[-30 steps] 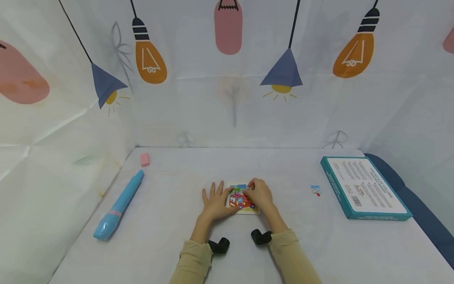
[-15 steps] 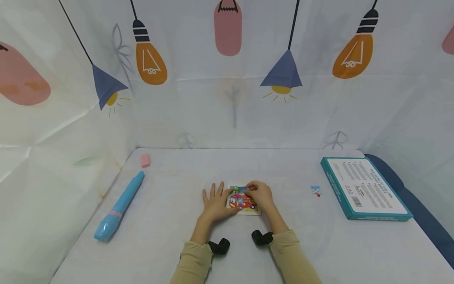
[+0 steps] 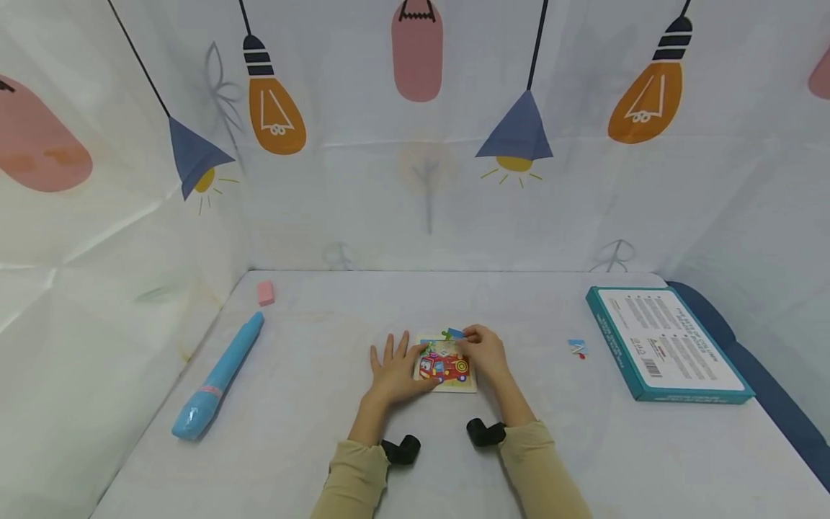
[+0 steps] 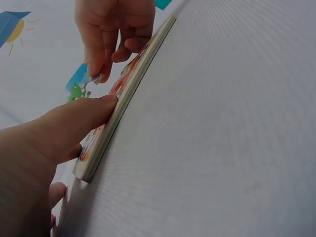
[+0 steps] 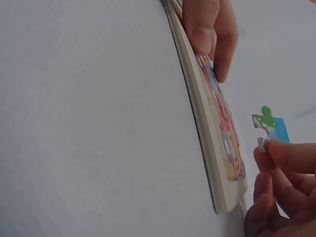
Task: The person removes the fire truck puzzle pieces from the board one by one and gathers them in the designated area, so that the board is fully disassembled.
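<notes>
A small puzzle board [image 3: 457, 388] with a pale frame and a red vehicle picture lies on the table. My left hand [image 3: 397, 376] rests at its left side, fingers straight and spread, with the thumb [image 4: 94, 111] pressing on the picture near the frame. Between thumb and fingers, my right hand [image 3: 486, 353] pinches a blue-and-green jigsaw piece [image 5: 280, 129], held up off the board by its upper right corner. A gap shows in the picture's upper part. Another small jigsaw piece [image 3: 577, 347], blue with a red spot, lies apart to the right.
A teal-edged flat box [image 3: 671, 342] with a white printed face lies at the right. On the left are a long blue pen-shaped object [image 3: 219, 378] and a pink block [image 3: 265, 293]. A printed cloth wall [image 3: 363, 202] stands behind the table.
My right hand has lifted the blue-and-green jigsaw piece from the board's upper part and moved slightly up and right with it. My left hand has stayed in place.
</notes>
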The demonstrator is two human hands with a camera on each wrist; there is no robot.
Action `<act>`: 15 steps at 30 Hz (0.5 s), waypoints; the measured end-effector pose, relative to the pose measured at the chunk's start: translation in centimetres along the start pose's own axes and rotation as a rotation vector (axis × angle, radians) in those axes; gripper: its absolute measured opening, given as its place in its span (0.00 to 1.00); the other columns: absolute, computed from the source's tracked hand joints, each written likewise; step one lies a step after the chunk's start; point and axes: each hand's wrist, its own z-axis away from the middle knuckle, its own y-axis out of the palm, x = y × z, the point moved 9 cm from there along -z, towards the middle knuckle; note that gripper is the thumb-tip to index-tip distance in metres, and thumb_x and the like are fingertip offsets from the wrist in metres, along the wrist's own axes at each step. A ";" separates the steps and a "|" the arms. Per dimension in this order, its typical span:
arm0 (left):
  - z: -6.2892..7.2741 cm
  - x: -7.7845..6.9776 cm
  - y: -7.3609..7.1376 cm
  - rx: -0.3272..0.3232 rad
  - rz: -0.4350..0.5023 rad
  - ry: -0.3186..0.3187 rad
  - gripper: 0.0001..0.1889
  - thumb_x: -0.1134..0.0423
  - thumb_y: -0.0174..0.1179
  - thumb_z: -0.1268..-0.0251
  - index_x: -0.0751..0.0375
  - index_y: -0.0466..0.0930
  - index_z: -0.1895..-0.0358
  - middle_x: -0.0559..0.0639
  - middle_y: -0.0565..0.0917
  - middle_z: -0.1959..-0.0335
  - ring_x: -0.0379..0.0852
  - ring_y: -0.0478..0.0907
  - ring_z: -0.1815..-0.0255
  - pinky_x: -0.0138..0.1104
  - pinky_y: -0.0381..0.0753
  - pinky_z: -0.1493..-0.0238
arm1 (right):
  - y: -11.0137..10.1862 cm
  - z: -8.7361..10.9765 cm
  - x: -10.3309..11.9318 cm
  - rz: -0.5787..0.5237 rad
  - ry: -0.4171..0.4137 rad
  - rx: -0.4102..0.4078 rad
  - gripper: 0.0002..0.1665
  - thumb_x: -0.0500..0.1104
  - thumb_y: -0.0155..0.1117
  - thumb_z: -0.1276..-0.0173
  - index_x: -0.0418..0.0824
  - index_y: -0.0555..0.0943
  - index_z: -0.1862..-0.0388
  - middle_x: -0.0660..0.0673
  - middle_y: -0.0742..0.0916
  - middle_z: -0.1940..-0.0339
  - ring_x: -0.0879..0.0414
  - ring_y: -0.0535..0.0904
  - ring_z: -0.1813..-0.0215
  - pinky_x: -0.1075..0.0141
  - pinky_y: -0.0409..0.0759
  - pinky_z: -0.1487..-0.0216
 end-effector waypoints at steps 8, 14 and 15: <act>0.1 0.0 0.0 0.000 -0.004 -0.001 0.39 0.36 0.61 0.53 0.46 0.66 0.34 0.58 0.52 0.27 0.63 0.40 0.27 0.63 0.31 0.37 | -2.4 0.0 -0.8 -0.082 0.030 -0.039 0.15 0.37 0.59 0.37 0.30 0.77 0.54 0.41 0.79 0.66 0.57 0.73 0.67 0.72 0.72 0.69; 0.1 -0.1 0.0 0.004 0.001 -0.001 0.39 0.37 0.61 0.52 0.45 0.65 0.34 0.58 0.52 0.27 0.63 0.39 0.27 0.63 0.30 0.37 | -4.1 0.0 -1.2 -0.104 0.036 -0.072 0.15 0.36 0.58 0.37 0.29 0.76 0.53 0.41 0.80 0.67 0.57 0.76 0.67 0.72 0.73 0.68; 0.1 -0.1 0.0 0.005 0.002 -0.001 0.39 0.37 0.61 0.52 0.45 0.65 0.34 0.58 0.52 0.27 0.63 0.39 0.27 0.63 0.30 0.36 | -4.3 -0.1 -1.3 -0.104 0.037 -0.076 0.15 0.36 0.57 0.37 0.28 0.76 0.53 0.40 0.80 0.67 0.57 0.76 0.67 0.72 0.73 0.68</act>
